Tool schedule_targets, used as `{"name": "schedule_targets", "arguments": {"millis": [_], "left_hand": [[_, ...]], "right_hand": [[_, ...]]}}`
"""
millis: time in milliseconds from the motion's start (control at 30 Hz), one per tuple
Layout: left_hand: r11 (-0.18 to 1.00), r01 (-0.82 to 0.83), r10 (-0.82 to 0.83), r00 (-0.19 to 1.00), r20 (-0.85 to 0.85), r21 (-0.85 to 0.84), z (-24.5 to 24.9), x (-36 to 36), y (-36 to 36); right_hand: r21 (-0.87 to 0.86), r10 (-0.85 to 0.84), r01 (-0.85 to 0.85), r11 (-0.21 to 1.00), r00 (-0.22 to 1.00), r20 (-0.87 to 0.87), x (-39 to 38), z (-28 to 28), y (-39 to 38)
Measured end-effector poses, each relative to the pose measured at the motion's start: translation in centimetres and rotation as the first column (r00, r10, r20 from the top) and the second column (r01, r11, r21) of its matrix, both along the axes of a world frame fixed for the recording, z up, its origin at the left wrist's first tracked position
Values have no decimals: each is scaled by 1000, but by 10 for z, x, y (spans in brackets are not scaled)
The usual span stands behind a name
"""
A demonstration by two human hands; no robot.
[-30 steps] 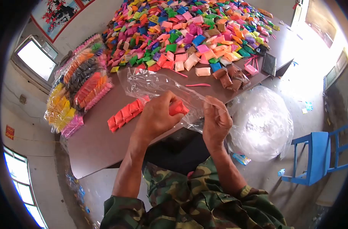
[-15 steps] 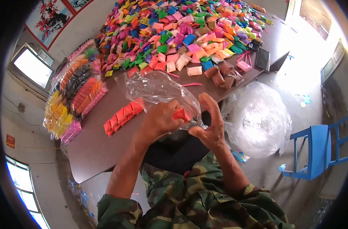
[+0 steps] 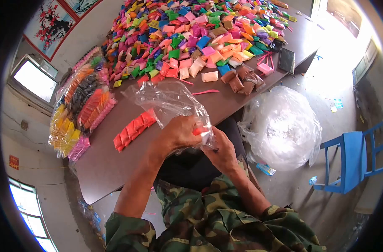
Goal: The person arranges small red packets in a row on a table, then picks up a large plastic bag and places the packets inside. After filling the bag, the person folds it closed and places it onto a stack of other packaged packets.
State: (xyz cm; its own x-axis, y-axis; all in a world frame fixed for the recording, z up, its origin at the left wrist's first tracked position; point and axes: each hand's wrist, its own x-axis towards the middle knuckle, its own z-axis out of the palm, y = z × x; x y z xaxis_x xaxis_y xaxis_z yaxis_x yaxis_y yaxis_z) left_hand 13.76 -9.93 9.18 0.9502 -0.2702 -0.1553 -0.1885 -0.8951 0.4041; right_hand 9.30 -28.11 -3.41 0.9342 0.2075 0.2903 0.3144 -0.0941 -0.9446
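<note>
My left hand (image 3: 181,133) is closed around a small red packet (image 3: 198,130), with clear plastic over it. A large clear plastic bag (image 3: 170,98) spreads from my hands over the table's near side. My right hand (image 3: 221,152) is closed on the bag's edge beside the red packet; its fingertips are partly hidden. Left of my hands, a row of red packets (image 3: 134,129) lies on the brown table (image 3: 103,168).
A big heap of coloured packets (image 3: 191,38) covers the table's far part. Filled bags (image 3: 80,109) line the left edge. Brown packets (image 3: 244,79), a pink plastic strip (image 3: 206,91) and a black box (image 3: 286,61) lie nearer. At right stand a bulky clear bag (image 3: 284,130) and a blue chair (image 3: 353,161).
My right hand has moved down and left, from open fingers to a closed grip on the bag's edge. My left hand keeps its hold on the red packet.
</note>
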Motion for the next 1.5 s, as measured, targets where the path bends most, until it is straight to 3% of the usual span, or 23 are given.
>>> {"name": "schedule_targets", "arguments": {"millis": [133, 233, 333, 433, 567, 667, 767, 867, 967, 1033, 1067, 1133, 1267, 1367, 1500], "left_hand": [[992, -25, 16, 997, 74, 126, 0, 1, 5], [998, -34, 29, 994, 106, 53, 10, -6, -5], [977, 62, -33, 989, 145, -204, -1, 6, 9], [987, -7, 29, 990, 134, -163, 4, 23, 31], [984, 32, 20, 958, 287, -177, 8, 26, 41], [983, -31, 73, 970, 231, -180, 3, 22, 41], [992, -62, 83, 979, 188, -114, -12, 35, 42], [956, -290, 293, 953, 75, -55, -13, 43, 24], [949, -287, 296, 954, 51, -133, -22, 44, 26], [944, -112, 163, 976, 145, -309, -77, 52, 64], [922, -19, 104, 974, 200, -388, -75, 50, 66], [941, -62, 101, 990, 103, -334, -71, 49, 70], [956, -148, 103, 978, -183, -252, -2, 45, 42], [925, -157, 101, 979, -174, -346, -8, 47, 39], [934, -102, 47, 985, -166, -343, -13, 48, 35]], "right_hand": [[-21, -20, 19, 1000, 997, -76, -4, 0, -3], [25, -33, 36, 999, 990, -139, -4, -8, 0], [-23, -97, 98, 995, 995, 12, 9, 9, 10], [-222, -158, 186, 957, 978, 137, 24, 29, 19], [-398, -114, 263, 879, 926, 360, 51, 35, 29], [-423, -17, 130, 897, 965, 261, 65, 33, 26], [-359, -80, 166, 918, 967, 243, 70, 17, 28], [-337, -115, 211, 918, 953, 282, 73, 5, 33], [-358, -114, 244, 901, 931, 348, 73, 10, 31], [-356, -90, 230, 906, 925, 369, 76, 4, 28], [-356, -77, 222, 908, 922, 380, 77, 2, 27], [-367, -72, 200, 908, 940, 334, 77, 4, 28], [-343, -71, 127, 931, 983, 172, 76, 17, 30], [-333, -76, 124, 935, 985, 155, 77, 15, 31], [-390, -107, 245, 888, 933, 342, 79, 6, 32]]}}
